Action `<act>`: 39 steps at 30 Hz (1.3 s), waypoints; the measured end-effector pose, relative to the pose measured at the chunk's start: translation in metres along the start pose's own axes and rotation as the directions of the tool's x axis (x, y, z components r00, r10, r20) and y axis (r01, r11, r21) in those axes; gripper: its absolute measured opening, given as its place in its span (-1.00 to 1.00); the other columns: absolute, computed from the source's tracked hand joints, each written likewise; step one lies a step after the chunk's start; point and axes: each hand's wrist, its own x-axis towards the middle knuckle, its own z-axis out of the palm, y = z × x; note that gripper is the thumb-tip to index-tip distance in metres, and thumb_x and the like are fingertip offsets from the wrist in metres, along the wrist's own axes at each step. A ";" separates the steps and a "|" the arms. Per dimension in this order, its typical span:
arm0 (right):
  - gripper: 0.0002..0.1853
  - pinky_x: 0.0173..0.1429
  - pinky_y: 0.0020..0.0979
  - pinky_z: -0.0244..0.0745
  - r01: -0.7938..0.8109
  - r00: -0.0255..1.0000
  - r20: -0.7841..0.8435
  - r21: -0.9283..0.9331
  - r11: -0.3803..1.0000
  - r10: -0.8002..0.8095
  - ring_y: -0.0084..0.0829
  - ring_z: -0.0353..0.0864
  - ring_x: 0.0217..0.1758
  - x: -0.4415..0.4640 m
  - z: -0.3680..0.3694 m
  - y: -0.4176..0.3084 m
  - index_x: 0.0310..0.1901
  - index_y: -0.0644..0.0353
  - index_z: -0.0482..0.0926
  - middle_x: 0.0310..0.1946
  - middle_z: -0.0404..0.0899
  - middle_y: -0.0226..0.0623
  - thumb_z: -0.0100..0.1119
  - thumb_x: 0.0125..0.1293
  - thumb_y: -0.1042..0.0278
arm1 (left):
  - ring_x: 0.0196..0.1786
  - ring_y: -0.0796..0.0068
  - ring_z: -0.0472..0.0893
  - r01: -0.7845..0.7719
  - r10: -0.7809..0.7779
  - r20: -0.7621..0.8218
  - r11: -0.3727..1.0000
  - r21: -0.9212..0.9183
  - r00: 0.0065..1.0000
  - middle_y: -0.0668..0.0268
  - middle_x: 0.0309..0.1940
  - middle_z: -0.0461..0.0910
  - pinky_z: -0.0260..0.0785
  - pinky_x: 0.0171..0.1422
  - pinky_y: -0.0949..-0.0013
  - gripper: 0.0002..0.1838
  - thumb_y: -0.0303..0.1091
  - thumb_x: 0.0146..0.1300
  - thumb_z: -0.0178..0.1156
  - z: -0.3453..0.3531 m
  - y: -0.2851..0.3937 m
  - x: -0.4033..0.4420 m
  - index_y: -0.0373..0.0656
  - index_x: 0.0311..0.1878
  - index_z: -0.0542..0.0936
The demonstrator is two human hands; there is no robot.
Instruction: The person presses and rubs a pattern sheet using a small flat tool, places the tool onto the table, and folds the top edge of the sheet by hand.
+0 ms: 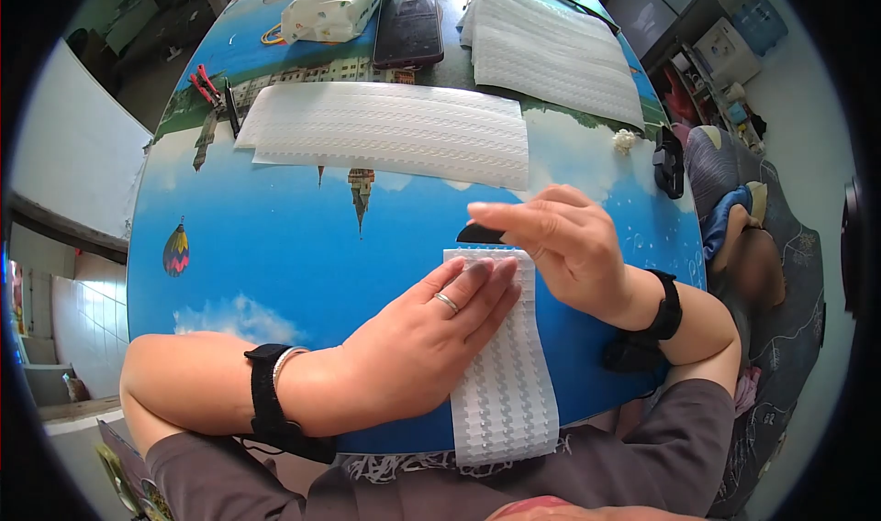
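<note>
A white strip (503,388) with rows of small raised or cut marks lies lengthwise in front of me, its near end hanging past the table edge. My left hand (413,338) rests on the upper part of the strip, fingers stretched out and flat, a ring on one finger. Just beyond the strip's far end is my right hand (569,241), its index finger extended and the others bent. A small black flat piece (481,234) shows beneath that index finger, seemingly pinched there; its kind and most of the grip are hidden.
Flat white patterned sheets (390,131) lie across the table, and a thicker stack (555,58) is at the far right. Beyond are a phone (408,28), a wipes pack (335,5), red-handled pliers (204,83) and a black device (669,161). Another person (748,255) is at right.
</note>
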 end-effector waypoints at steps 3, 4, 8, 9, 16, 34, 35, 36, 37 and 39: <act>-0.54 -0.15 -0.34 0.58 0.073 0.996 0.054 -0.028 0.997 -0.072 -0.36 0.68 -0.30 0.003 0.002 -0.002 0.25 0.09 0.80 -0.19 0.85 -0.37 0.34 0.34 0.65 | 0.69 -0.07 0.27 -0.006 0.006 -0.004 1.000 0.006 1.000 -0.16 0.59 0.35 0.06 0.80 -0.13 -0.26 -0.37 0.34 0.05 0.001 -0.001 0.000 -0.48 0.58 0.37; -0.50 -0.12 -0.35 0.59 0.045 0.997 0.065 -0.005 0.999 -0.045 -0.39 0.69 -0.28 0.002 0.000 -0.001 0.28 0.05 0.78 -0.12 0.86 -0.39 0.36 0.33 0.64 | 0.69 -0.06 0.28 -0.013 0.013 -0.008 1.000 0.014 1.000 -0.16 0.59 0.34 0.07 0.80 -0.12 -0.26 -0.37 0.34 0.05 0.001 -0.002 0.000 -0.48 0.59 0.37; -0.46 -0.02 -0.35 0.64 -0.097 0.993 -0.057 0.148 0.984 0.106 -0.43 0.73 -0.24 0.001 0.004 0.005 0.34 0.01 0.75 0.08 0.87 -0.38 0.37 0.35 0.63 | 0.68 -0.07 0.31 -0.006 0.005 0.017 0.999 0.046 1.000 -0.17 0.60 0.33 0.12 0.77 -0.12 -0.27 -0.37 0.36 0.04 -0.004 -0.001 0.001 -0.47 0.59 0.36; -0.48 -0.01 -0.34 0.65 -0.105 0.988 -0.092 0.158 0.982 0.121 -0.42 0.73 -0.22 0.002 0.001 0.006 0.33 0.04 0.75 0.12 0.86 -0.37 0.37 0.36 0.62 | 0.67 -0.07 0.31 0.001 -0.002 0.016 0.999 0.042 1.000 -0.18 0.60 0.33 0.13 0.76 -0.12 -0.27 -0.37 0.37 0.04 -0.005 -0.001 0.000 -0.47 0.59 0.36; -0.54 -0.03 -0.32 0.66 -0.011 0.998 0.068 0.079 0.997 0.005 -0.34 0.75 -0.21 -0.003 -0.008 0.007 0.31 0.12 0.75 0.02 0.87 -0.29 0.37 0.39 0.59 | 0.67 -0.11 0.32 0.004 -0.007 0.044 0.998 0.057 0.999 -0.20 0.60 0.33 0.18 0.73 -0.10 -0.29 -0.39 0.35 0.07 -0.012 -0.003 -0.002 -0.48 0.56 0.40; -0.58 -0.09 -0.36 0.65 -0.167 0.983 -0.043 0.202 0.965 0.179 -0.37 0.70 -0.25 -0.005 0.001 0.007 0.29 0.13 0.77 -0.08 0.87 -0.32 0.38 0.41 0.58 | 0.66 -0.03 0.33 0.011 -0.014 0.039 0.997 0.077 0.999 -0.17 0.61 0.32 0.23 0.70 -0.04 -0.29 -0.44 0.29 0.12 -0.015 -0.003 0.001 -0.45 0.54 0.44; -0.55 -0.06 -0.35 0.65 -0.153 0.987 -0.026 0.179 0.972 0.160 -0.37 0.72 -0.22 -0.006 0.000 0.008 0.30 0.07 0.77 -0.10 0.87 -0.34 0.37 0.41 0.58 | 0.66 -0.03 0.33 0.008 -0.011 0.035 0.997 0.081 0.999 -0.17 0.61 0.32 0.23 0.70 -0.04 -0.30 -0.44 0.29 0.12 -0.014 -0.003 0.000 -0.45 0.54 0.45; -0.53 -0.03 -0.34 0.66 -0.139 0.990 -0.008 0.156 0.978 0.142 -0.37 0.73 -0.20 -0.007 -0.003 0.009 0.31 0.01 0.77 -0.11 0.87 -0.36 0.36 0.41 0.58 | 0.66 -0.02 0.33 0.007 -0.009 0.029 0.997 0.083 1.000 -0.17 0.61 0.32 0.23 0.70 -0.04 -0.30 -0.44 0.29 0.12 -0.013 -0.003 -0.001 -0.45 0.53 0.45; -0.51 -0.01 -0.34 0.66 -0.125 0.992 0.012 0.133 0.983 0.124 -0.37 0.74 -0.18 -0.007 -0.005 0.009 0.33 -0.05 0.77 -0.13 0.87 -0.38 0.35 0.40 0.58 | 0.67 -0.02 0.33 0.005 -0.007 0.023 0.996 0.085 1.000 -0.17 0.62 0.32 0.22 0.71 -0.03 -0.30 -0.44 0.29 0.12 -0.013 -0.004 -0.001 -0.45 0.53 0.45; -0.50 -0.01 -0.33 0.66 -0.105 0.994 0.048 0.132 0.986 0.099 -0.37 0.75 -0.17 -0.006 -0.003 0.007 0.33 -0.04 0.77 -0.12 0.87 -0.37 0.37 0.39 0.60 | 0.67 -0.01 0.32 0.016 -0.019 0.034 0.998 0.066 0.999 -0.17 0.62 0.31 0.21 0.71 -0.03 -0.29 -0.44 0.29 0.11 -0.013 -0.004 -0.001 -0.46 0.53 0.45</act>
